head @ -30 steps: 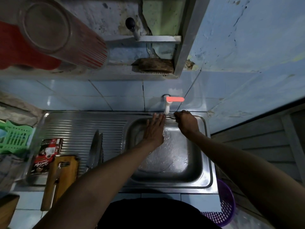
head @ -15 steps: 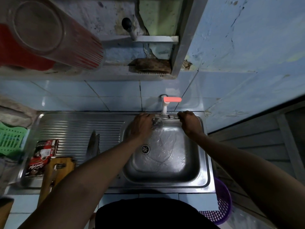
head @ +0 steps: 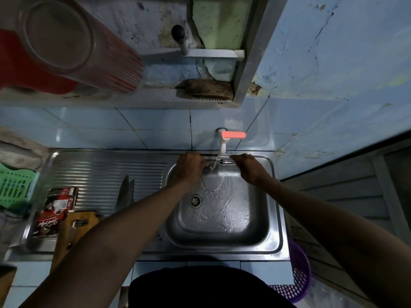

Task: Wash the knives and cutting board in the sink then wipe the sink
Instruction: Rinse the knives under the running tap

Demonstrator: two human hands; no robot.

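1. Knife, thin and steel (head: 224, 161), sits upper centre of frame under the white tap with orange lever (head: 223, 141).
2. My right hand (head: 250, 168) pinches its handle end; my left hand (head: 189, 168) closes on the blade end.
3. I should rub along the flat, fingers off the edge.
4. Wooden cutting board (head: 73, 227) and other dark knives (head: 125, 194) wait lower left on the ribbed drainboard (head: 100, 172).

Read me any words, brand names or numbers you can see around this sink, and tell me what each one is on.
Red and black packet on the drainboard: white script lettering and a small white label, both too blurred to read.
Red-striped tumbler on the shelf: stripes only, no text.
Tap, sink, cutting board, green basket, purple basket: no visible writing.
Nothing here can be quoted with confidence.
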